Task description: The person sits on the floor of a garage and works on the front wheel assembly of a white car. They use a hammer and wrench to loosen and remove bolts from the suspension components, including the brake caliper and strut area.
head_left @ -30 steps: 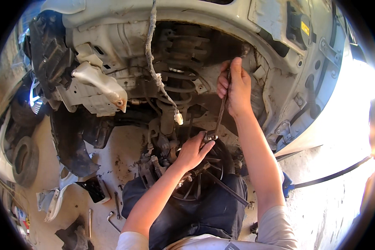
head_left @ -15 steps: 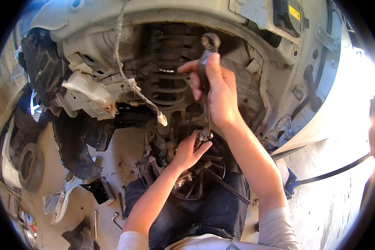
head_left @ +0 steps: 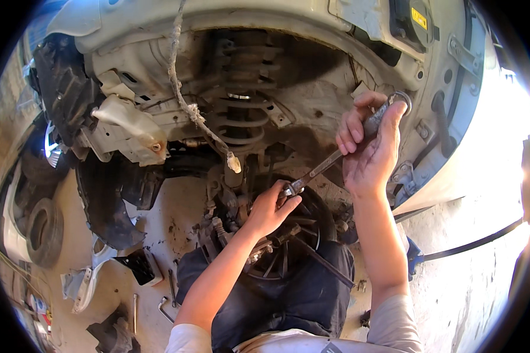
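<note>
A long metal wrench slants up to the right from the hub area toward the fender edge. My left hand is closed around its lower end, thumb to the right, fingertips partly hidden behind it. Higher up, my right hand holds the wrench's ring end, with the thumb along it and the fingers curled. Under the lower end lies the dark round wheel hub and brake disc, between my knees. Behind it rises a rusty coil spring in the wheel arch.
A frayed cable with a pale connector hangs in front of the spring. A black plastic liner hangs at left. A tire, a socket-type bar and bracket pieces lie on the floor. A blue jack with a black handle stands at right.
The wrench's upper end has swung right and down, from nearly upright to slanted, with my right hand on it. My left hand has stayed at the lower end.
</note>
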Tool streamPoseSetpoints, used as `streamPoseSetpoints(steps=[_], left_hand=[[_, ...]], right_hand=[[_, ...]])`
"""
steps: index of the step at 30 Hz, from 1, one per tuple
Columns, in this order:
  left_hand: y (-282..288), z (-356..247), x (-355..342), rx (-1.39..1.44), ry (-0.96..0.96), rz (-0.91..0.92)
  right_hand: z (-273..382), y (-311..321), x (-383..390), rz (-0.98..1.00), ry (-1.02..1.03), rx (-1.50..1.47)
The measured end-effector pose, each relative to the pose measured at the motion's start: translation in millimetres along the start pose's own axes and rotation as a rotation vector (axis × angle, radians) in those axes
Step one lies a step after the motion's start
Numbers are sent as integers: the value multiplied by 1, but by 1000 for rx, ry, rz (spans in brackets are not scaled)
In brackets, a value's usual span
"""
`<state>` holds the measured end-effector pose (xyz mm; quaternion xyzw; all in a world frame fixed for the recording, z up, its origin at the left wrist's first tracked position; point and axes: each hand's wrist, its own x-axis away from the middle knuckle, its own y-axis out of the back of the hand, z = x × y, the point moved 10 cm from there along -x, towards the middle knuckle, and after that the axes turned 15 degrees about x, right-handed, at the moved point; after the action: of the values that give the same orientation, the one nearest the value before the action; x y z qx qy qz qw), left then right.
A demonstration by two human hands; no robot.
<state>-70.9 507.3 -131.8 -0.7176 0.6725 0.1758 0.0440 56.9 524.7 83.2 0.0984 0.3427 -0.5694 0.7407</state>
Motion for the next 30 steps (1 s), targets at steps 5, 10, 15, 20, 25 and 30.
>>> streamPoseSetpoints(steps=[5, 10, 15, 20, 25, 30], left_hand=[[0, -1, 2, -1, -51, 8], [0, -3, 2, 11, -33, 19], [1, -3, 3, 83, -28, 1], [3, -2, 2, 80, -78, -15], [-1, 1, -1, 55, -11, 40], [2, 2, 0, 90, 21, 31]], right_hand=[[14, -1, 17, -68, 66, -119], [19, -5, 10, -147, 199, 24], [5, -43, -7, 10, 193, 152], [-29, -60, -41, 40, 47, 222], [-62, -26, -72, -105, -29, 342], [-67, -16, -72, -128, -83, 285]])
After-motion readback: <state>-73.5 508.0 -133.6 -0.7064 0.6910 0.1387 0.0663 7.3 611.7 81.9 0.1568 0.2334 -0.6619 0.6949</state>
